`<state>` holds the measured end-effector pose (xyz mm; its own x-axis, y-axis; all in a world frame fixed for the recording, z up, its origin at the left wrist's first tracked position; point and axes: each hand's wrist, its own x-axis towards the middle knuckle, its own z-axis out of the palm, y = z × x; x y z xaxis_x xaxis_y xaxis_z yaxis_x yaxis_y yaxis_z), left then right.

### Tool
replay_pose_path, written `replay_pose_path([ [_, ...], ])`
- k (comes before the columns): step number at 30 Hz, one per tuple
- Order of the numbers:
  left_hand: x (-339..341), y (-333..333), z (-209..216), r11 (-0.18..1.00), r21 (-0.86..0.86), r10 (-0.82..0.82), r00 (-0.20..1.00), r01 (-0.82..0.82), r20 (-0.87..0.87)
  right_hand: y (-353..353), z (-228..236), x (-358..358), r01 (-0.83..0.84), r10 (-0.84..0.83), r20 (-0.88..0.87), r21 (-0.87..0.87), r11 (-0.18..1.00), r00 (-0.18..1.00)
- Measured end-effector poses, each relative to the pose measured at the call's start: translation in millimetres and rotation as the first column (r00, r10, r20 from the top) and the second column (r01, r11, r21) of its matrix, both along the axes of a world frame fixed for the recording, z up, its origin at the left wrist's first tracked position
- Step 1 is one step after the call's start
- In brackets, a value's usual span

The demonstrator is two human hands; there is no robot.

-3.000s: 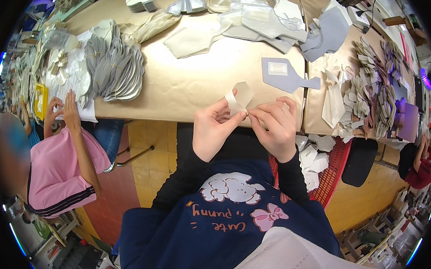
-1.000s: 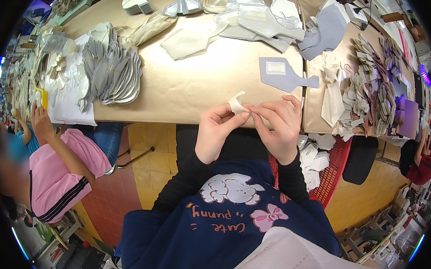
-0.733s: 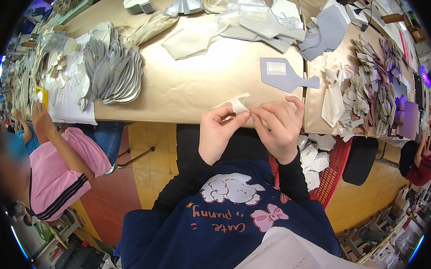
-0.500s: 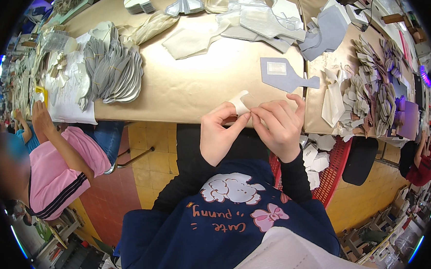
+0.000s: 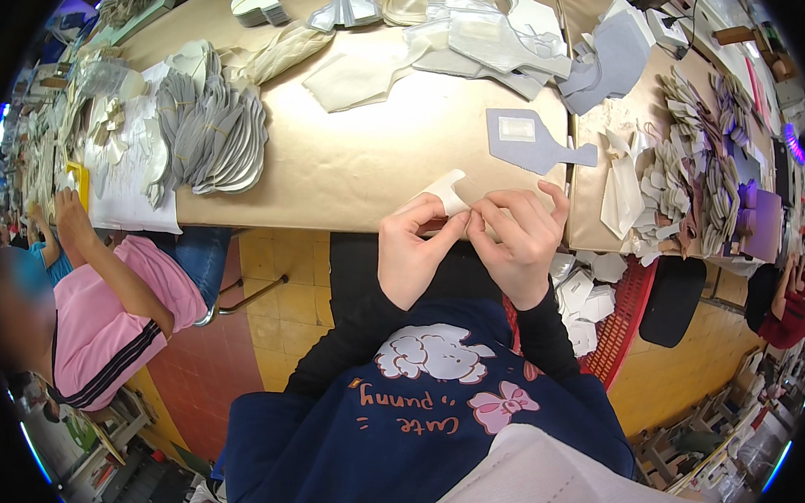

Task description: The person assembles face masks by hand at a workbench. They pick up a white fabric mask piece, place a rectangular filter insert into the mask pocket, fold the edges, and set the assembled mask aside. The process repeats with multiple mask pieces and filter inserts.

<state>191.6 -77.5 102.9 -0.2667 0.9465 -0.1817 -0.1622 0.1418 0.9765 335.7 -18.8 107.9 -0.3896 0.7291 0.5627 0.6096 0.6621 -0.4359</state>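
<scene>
At the table's near edge, my left hand [image 5: 412, 251] pinches a small cream-white piece of sheet material [image 5: 447, 191], part of which sticks up above the fingers. My right hand [image 5: 517, 238] meets it from the other side, thumb and index finger pressed together at the piece's lower corner, other fingers raised. The fingers hide the rest of the piece. Just beyond my right hand a grey cut piece [image 5: 535, 141] with a narrow tail lies flat, a small whitish rectangle [image 5: 516, 129] on its wide end.
Bundled grey pieces [image 5: 219, 134] lie at the left of the table [image 5: 343, 163]. Pale cut pieces [image 5: 500, 37] are heaped at the far side, more stacks [image 5: 681, 173] at right. A red basket [image 5: 620, 322] with white scraps stands below. A person in pink [image 5: 115, 321] sits at left.
My right hand has shifted very slightly left and down, while both hands keep their pinch on the cream-white piece. The person at left has moved a hand a little.
</scene>
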Motion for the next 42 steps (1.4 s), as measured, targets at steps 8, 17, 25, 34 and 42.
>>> replay_pose_path([
  [8,6.2,1.3,-4.7,0.997,-0.067,0.047,0.983,-0.036,0.179,-10.6,-0.6,-5.4,0.125,-0.134,-0.062,-0.131,0.984,0.989],
  [17,4.5,8.5,-4.9,0.998,-0.058,0.015,0.995,-0.010,0.101,-9.4,-8.4,-2.4,0.152,-0.172,-0.095,-0.189,0.970,0.981],
  [25,-3.3,-5.1,4.9,0.997,-0.063,0.057,0.985,-0.047,0.160,26.2,-8.6,19.7,0.398,-0.474,-0.128,-0.381,0.834,0.871],
  [34,-4.9,-2.4,-2.3,0.993,-0.106,0.052,0.995,-0.042,0.090,4.4,4.9,7.6,-0.124,0.114,-0.085,-0.129,0.984,0.990],
  [42,-3.0,0.2,2.1,0.999,-0.027,0.031,0.998,-0.033,-0.062,5.6,7.5,4.9,-0.131,0.131,-0.010,-0.094,0.987,0.991],
])
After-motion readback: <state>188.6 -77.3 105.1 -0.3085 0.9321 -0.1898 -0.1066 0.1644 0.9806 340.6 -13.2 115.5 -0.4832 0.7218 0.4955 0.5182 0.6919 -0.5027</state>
